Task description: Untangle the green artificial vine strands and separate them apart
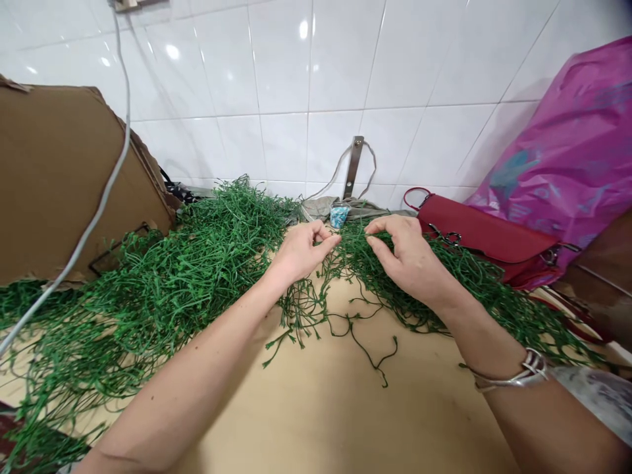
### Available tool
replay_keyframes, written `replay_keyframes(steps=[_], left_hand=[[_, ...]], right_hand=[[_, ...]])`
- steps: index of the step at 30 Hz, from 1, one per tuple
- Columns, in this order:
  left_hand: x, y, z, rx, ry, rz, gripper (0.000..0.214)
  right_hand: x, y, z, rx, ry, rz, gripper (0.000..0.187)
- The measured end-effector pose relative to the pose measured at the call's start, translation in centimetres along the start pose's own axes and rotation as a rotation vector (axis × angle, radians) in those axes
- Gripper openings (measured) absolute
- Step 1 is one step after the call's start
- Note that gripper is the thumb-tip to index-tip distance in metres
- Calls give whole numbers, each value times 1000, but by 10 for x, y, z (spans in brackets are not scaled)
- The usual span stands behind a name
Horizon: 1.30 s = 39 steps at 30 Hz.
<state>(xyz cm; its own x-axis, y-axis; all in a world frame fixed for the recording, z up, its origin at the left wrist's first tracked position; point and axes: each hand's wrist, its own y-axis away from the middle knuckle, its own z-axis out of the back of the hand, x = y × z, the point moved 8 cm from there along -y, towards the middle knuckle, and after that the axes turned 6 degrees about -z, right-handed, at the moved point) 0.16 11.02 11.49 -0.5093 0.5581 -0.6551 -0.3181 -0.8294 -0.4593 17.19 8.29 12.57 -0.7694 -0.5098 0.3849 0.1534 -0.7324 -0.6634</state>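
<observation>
My left hand (307, 247) is above the tabletop with its fingers curled in and the thumb against them. Anything thin in that pinch is too small to make out. Facing it, my right hand (402, 253) has thumb and forefinger a little apart, with nothing visible between them. Both hands hover near green knotted cords with frayed ends. A large heap of these green cords (197, 263) spreads to the left, and another pile of green cords (474, 289) lies under and beyond my right hand. Several loose cords (353, 326) trail onto the table (340, 408) between my arms.
A small blue-and-white cup (338, 215) stands near the tiled wall (281, 72). At right are a red handbag (488, 227) and a pink plastic bag (573, 158). A cardboard box (64, 178) stands left, with a white cable (106, 191) hanging before it. A metal bracket (353, 168) is on the wall.
</observation>
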Motion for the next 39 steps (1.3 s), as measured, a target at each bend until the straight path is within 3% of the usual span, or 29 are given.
replay_keyframes(steps=[5,7,11,15,21,24,27,29,31,34,36,39], left_hand=[[12,-1,-4,26,-12,35,24],[12,-1,-7,46,-1,21,24],[6,1,-17,110,-8,-17,25],[-4,5,-24,161,-35,-21,26],[-4,8,-28,242,-74,42,17],[-7,8,-34,284,-83,31,17],[-24,9,-30,242,-92,-65,15],[-36,13,-25,254,-38,-91,13],[-45,17,-17,280,55,-86,13],[-51,15,1,215,174,-62,13],[-48,10,6,166,238,-24,12],[-37,5,-1,160,280,35,13]], right_hand=[[-23,1,-21,282,-195,-164,18],[-28,3,-26,321,-160,-164,17],[-26,5,-27,233,158,-69,16],[-29,10,-30,210,449,-98,22],[-25,9,-27,178,534,-14,27],[-22,8,-24,102,609,5,27],[-30,6,-17,63,653,-22,27],[-51,5,-6,88,687,-143,28],[-77,6,16,89,731,-316,29],[-99,6,50,-2,754,-475,32],[-98,5,62,-62,734,-529,33],[-72,-2,67,-149,696,-447,40]])
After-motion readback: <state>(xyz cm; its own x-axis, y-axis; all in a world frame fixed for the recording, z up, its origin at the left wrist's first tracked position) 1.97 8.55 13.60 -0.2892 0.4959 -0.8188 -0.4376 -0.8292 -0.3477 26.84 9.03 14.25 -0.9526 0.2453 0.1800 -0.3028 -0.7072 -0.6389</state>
